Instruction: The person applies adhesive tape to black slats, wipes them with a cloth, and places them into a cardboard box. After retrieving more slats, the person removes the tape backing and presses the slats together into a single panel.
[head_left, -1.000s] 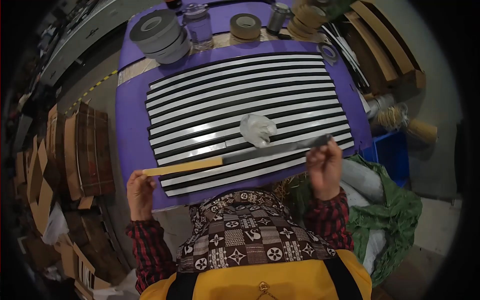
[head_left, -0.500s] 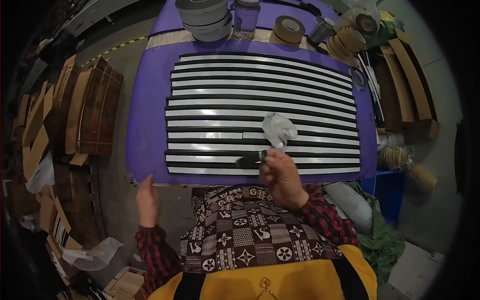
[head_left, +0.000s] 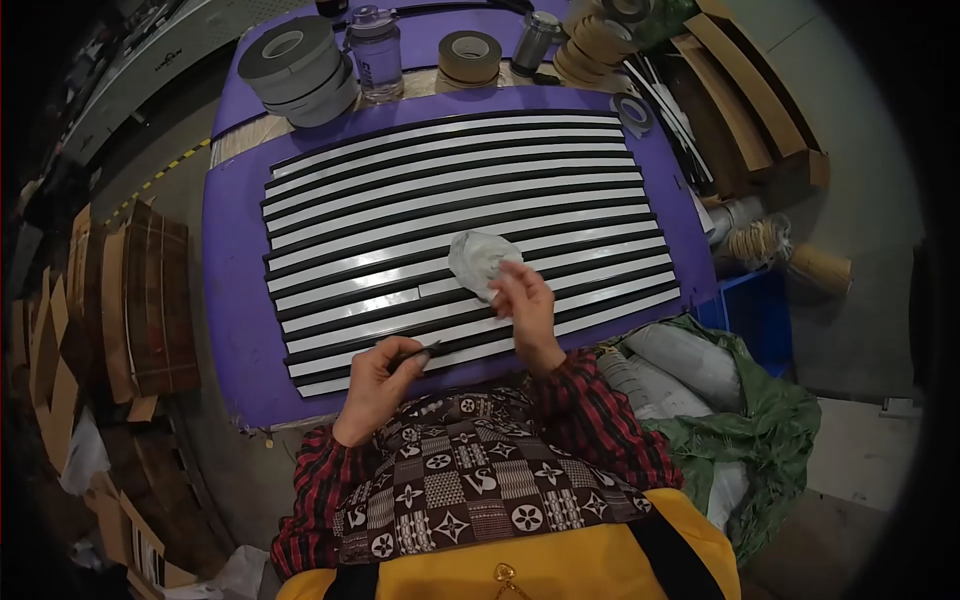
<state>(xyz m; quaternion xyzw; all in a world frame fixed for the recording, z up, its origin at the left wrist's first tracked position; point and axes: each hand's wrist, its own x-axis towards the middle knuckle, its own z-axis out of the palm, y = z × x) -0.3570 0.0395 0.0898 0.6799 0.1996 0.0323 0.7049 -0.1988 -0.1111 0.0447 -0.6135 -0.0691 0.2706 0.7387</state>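
My left hand [head_left: 378, 385] is closed around a small dark, pointed piece [head_left: 434, 347], most of it hidden by the fingers, low over the front strips. My right hand [head_left: 530, 308] has its thumb and fingertips curled at the near right edge of a crumpled white cloth [head_left: 478, 258]. The cloth rests on the rows of black-and-white strips [head_left: 370, 258], which lie side by side across a purple table [head_left: 236, 300]. One white band has a short seam left of the cloth.
At the back stand thick grey tape rolls [head_left: 305, 95], a clear bottle [head_left: 375, 60], a brown tape roll [head_left: 470, 60] and a metal cup [head_left: 535, 45]. Cardboard boxes [head_left: 155, 300] stand to the left. To the right are a blue bin [head_left: 755, 325] and green sheeting [head_left: 770, 430].
The view has shifted and turned. My left hand came up from beside the table and now holds a dark piece. My right hand no longer shows its dark piece and has moved onto the cloth.
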